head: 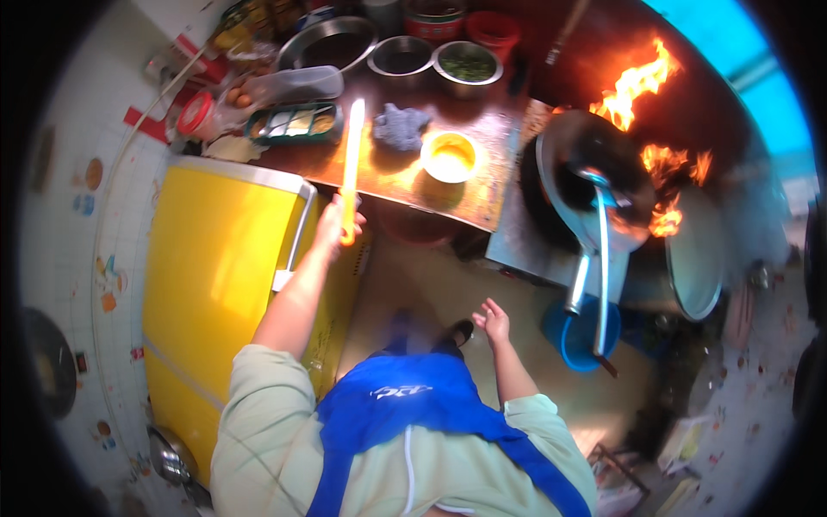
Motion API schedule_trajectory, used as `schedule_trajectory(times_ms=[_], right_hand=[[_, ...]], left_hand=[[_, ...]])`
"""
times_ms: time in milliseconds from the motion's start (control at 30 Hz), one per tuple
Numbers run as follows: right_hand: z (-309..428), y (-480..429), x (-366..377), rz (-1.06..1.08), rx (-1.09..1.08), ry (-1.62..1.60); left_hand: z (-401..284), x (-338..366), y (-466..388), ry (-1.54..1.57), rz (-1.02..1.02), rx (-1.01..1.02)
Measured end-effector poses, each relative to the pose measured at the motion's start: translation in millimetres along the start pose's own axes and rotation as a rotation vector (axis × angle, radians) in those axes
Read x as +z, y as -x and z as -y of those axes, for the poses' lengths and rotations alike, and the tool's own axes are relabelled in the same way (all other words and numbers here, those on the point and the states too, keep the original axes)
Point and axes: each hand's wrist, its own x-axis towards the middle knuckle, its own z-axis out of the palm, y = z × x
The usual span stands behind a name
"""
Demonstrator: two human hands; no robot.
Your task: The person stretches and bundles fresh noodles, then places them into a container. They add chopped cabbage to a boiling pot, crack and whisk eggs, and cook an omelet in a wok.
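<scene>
My left hand (336,223) is closed around a long, narrow utensil (353,148), upright in the picture, with an orange-yellow lower end. Glare hides its exact kind. It is over the front edge of a wooden worktable (481,210), near a crumpled grey-blue cloth (400,127) and a brightly lit bowl (450,169). Lower and to the right, my right hand (494,321) hangs over the floor with fingers apart, holding nothing. A wok (549,171) sits on the stove to the right, a long-handled metal ladle (603,258) lying in it. Its contents are too dark to tell.
Tall flames (636,87) rise behind and beside the wok. A yellow chest freezer (213,258) stands left, a blue bucket (572,349) below the wok handle (577,284). Steel bowls (468,68), a seasoning box (294,123) and eggs (240,98) occupy the table's back and left.
</scene>
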Motion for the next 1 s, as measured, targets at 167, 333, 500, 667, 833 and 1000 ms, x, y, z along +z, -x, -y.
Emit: schedule_trajectory(times_ms=[167, 333, 500, 667, 833, 1000], right_hand=[[27, 83, -116, -0.221, -0.18, 0.587], [63, 122, -199, -0.399, -0.385, 1.248], [133, 125, -223, -0.56, -0.541, 0.516], [222, 118, -192, -0.595, -0.913, 0.464], [254, 94, -132, -0.315, -0.696, 1.204], [269, 82, -131, -0.399, -0.657, 0.914]], left_hand=[[43, -24, -16, 0.035, -0.282, -0.015], [141, -22, 90, -0.619, -0.264, -0.055], [141, -7, 117, -1.066, 0.054, 0.074], [102, 26, 98, -1.069, 0.08, 0.338], [110, 62, 118, -1.038, 0.114, 0.349], [118, 66, 129, -1.101, 0.372, 0.333]])
